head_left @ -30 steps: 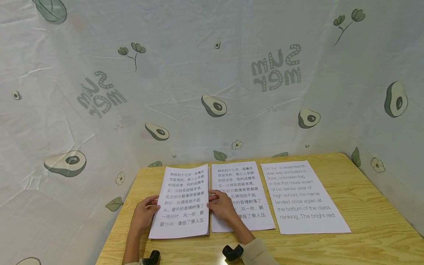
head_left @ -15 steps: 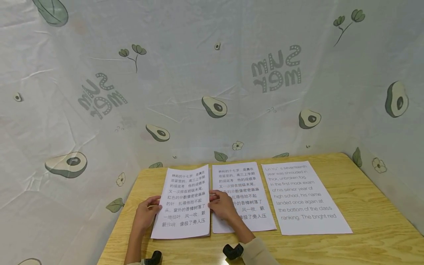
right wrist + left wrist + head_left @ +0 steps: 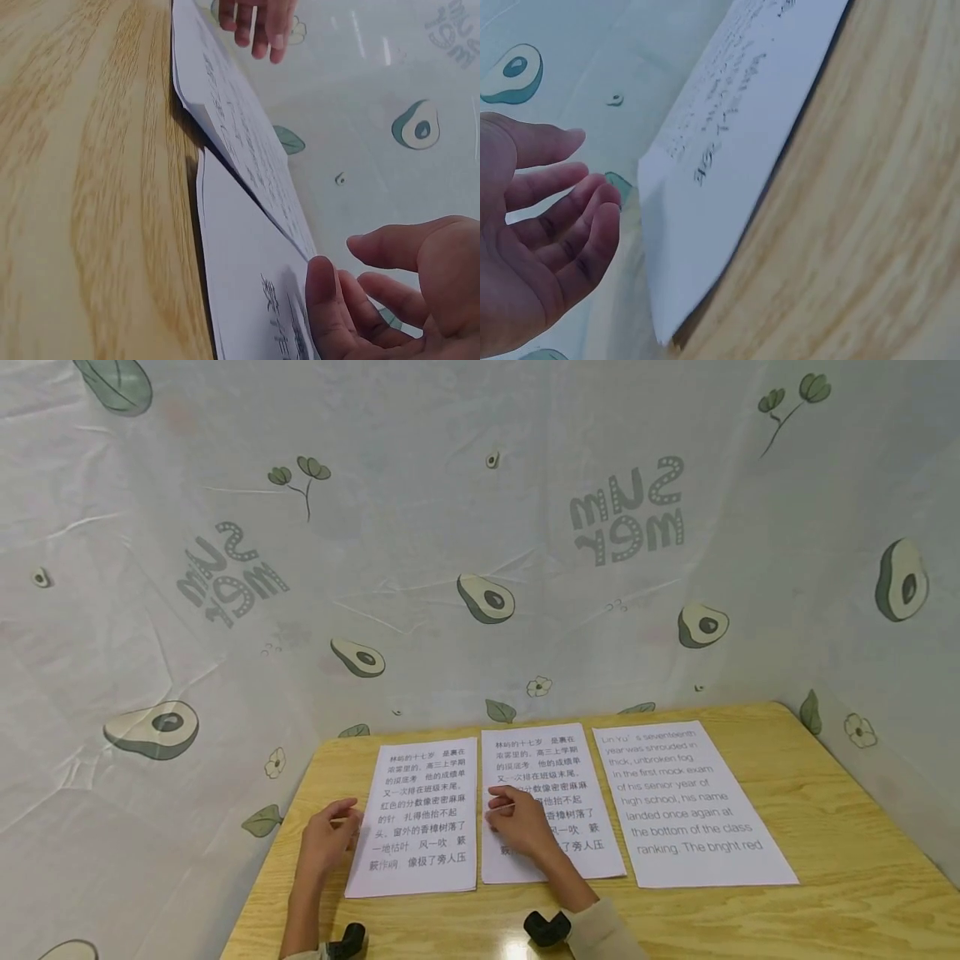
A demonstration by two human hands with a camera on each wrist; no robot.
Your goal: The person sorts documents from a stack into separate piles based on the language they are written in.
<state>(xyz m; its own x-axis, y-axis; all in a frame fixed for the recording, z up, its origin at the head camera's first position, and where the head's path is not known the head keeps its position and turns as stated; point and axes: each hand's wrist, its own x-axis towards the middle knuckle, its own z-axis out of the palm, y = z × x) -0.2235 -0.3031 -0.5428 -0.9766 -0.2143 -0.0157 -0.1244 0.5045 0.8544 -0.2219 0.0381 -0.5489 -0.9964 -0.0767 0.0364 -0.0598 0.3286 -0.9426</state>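
Three white paper stacks or sheets lie in a row. The left stack (image 3: 420,818) and the middle stack (image 3: 551,752) carry printed Chinese text; the right sheet (image 3: 693,810) has English text. My left hand (image 3: 327,837) hovers at the left stack's left edge, fingers loosely bent and holding nothing. In the left wrist view a gap shows between that hand (image 3: 536,247) and the paper. My right hand (image 3: 519,821) is over the middle stack and covers part of its text. Thumb and fingers stand apart with nothing between them in the right wrist view.
The papers lie on a light wooden table (image 3: 847,827). A pale cloth (image 3: 420,527) with avocado prints hangs behind and along both sides. Black wrist devices sit on the left wrist (image 3: 347,941) and right wrist (image 3: 547,928).
Both hands held the left stack's side edges earlier and have let go. The stack now lies flatter on the table. My right hand has shifted right, over the middle stack.
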